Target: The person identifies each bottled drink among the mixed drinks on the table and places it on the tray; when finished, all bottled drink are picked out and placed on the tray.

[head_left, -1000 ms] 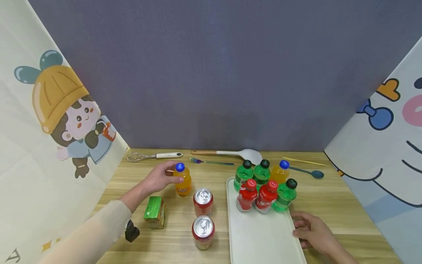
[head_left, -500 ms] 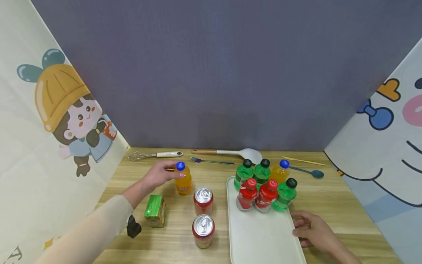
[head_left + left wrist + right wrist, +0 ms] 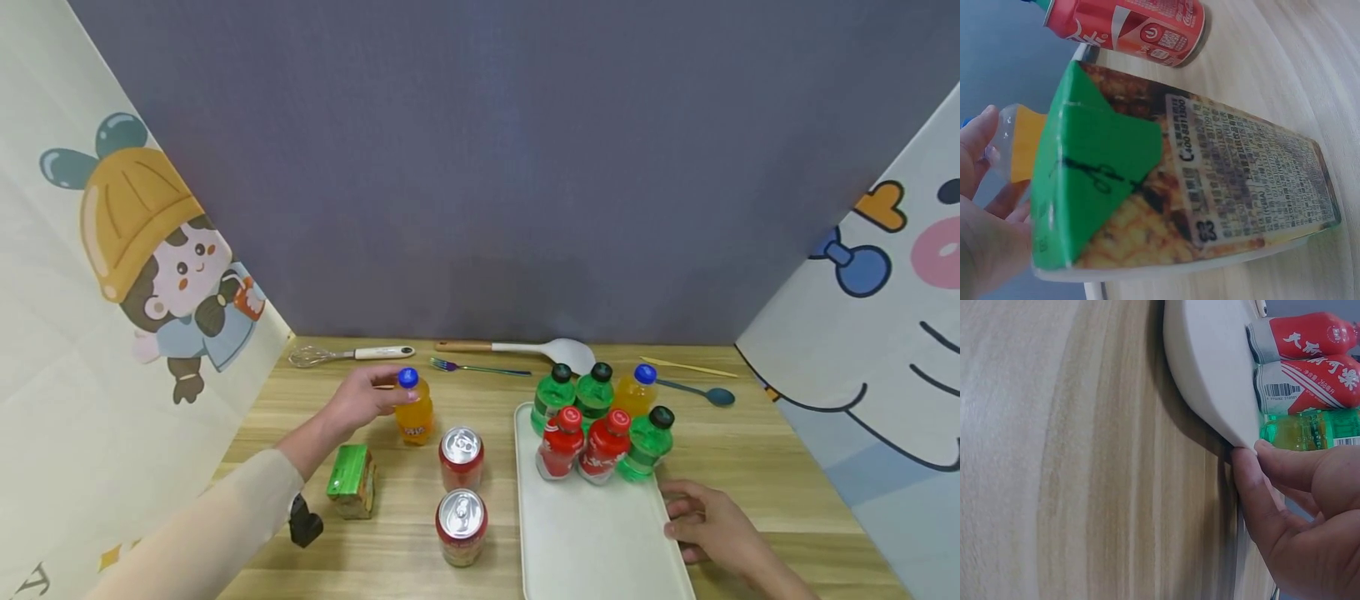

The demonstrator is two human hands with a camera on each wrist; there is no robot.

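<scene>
My left hand point(image 3: 365, 402) holds an orange soda bottle point(image 3: 417, 421) with a blue cap around its upper part; the bottle stands upright on the table. Seen from the left wrist, a green-topped juice box point(image 3: 1104, 169) hides much of that bottle. At the right, my right hand point(image 3: 716, 529) pinches the edge of a white tray point(image 3: 600, 542) between thumb and finger, plain in the right wrist view. Grouped at the tray's far end are two red bottles point(image 3: 606, 446), several green bottles point(image 3: 648, 446) with black caps and another orange soda bottle point(image 3: 636, 392).
Two red cans point(image 3: 462, 525) stand between the juice box and the tray. Along the back lie a whisk point(image 3: 352, 354), a fork point(image 3: 480, 368), a white spatula-like utensil point(image 3: 562, 352), a yellow stick point(image 3: 690, 367) and a dark blue spoon point(image 3: 716, 396). A grey wall rises behind.
Both hands stay nearly where they were. The left fingers have closed a little farther around the orange soda bottle, which remains in place.
</scene>
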